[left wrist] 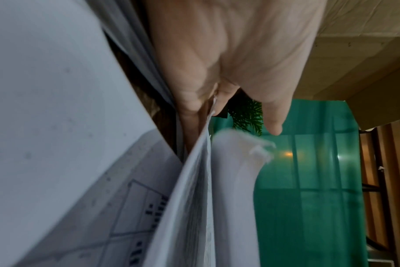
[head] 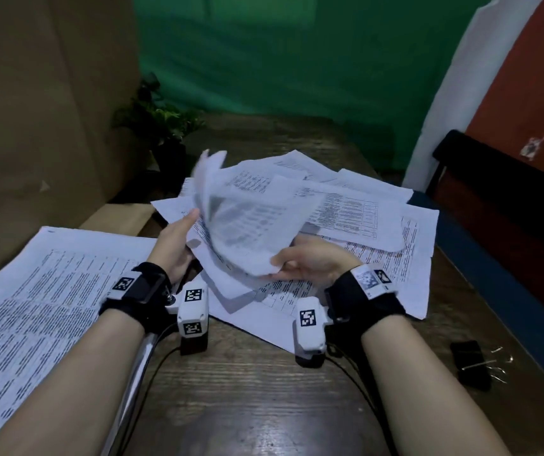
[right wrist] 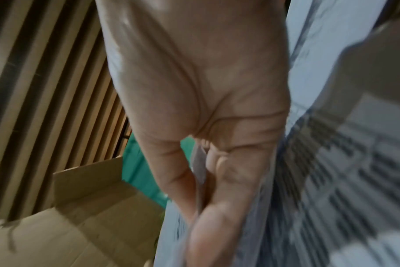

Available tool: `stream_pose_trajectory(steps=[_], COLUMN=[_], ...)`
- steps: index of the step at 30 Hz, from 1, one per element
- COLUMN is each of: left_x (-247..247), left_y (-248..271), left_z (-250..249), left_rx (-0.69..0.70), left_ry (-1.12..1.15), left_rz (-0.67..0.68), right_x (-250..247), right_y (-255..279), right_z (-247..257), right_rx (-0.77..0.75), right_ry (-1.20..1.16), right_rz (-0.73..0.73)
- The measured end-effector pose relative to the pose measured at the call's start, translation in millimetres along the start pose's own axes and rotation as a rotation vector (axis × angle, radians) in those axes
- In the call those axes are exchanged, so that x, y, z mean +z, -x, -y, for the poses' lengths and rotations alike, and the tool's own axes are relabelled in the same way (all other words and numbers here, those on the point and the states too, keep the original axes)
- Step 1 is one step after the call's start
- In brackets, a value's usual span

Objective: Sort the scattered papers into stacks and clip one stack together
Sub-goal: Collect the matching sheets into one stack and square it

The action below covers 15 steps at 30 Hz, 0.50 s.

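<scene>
printed papers (head: 346,209) lie scattered; black clip (head: 469,363) nearby.

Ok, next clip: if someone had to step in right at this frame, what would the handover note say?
Left hand: holds the left edge of a bundle of sheets raised off the table.
Right hand: pinches the bundle's near right corner.
Loose papers: in an overlapping pile at the middle of the table, under and behind the bundle.
One sorted stack lies flat at the left.
Black binder clip sits by the table's right edge, untouched.
Done: one stack started, a bundle gathered.
Left: sort the pile, square up the stacks, clip one.
</scene>
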<state>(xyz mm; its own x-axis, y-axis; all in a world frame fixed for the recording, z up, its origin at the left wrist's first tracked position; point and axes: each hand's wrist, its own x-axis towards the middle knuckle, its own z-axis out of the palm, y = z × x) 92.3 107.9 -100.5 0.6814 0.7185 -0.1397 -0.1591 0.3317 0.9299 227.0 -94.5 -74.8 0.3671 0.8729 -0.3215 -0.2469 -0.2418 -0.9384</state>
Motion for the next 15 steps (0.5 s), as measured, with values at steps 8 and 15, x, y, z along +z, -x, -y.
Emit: stream_pose_trajectory(steps=[8, 15], left_x=[-4.5, -11.2], left_y=[-5.7, -11.2], left_z=[4.9, 0.5], left_rx=[0.013, 0.114], left_ry=[-0.031, 0.052], left_rz=[-0.187, -0.302], right_x=[19.6, -35.9], right_y=[3.9, -4.8], right_z=[4.6, 11.3], right_rx=[0.097, -0.091], right_ry=[0.022, -0.435], right_rz=[0.108, -0.687])
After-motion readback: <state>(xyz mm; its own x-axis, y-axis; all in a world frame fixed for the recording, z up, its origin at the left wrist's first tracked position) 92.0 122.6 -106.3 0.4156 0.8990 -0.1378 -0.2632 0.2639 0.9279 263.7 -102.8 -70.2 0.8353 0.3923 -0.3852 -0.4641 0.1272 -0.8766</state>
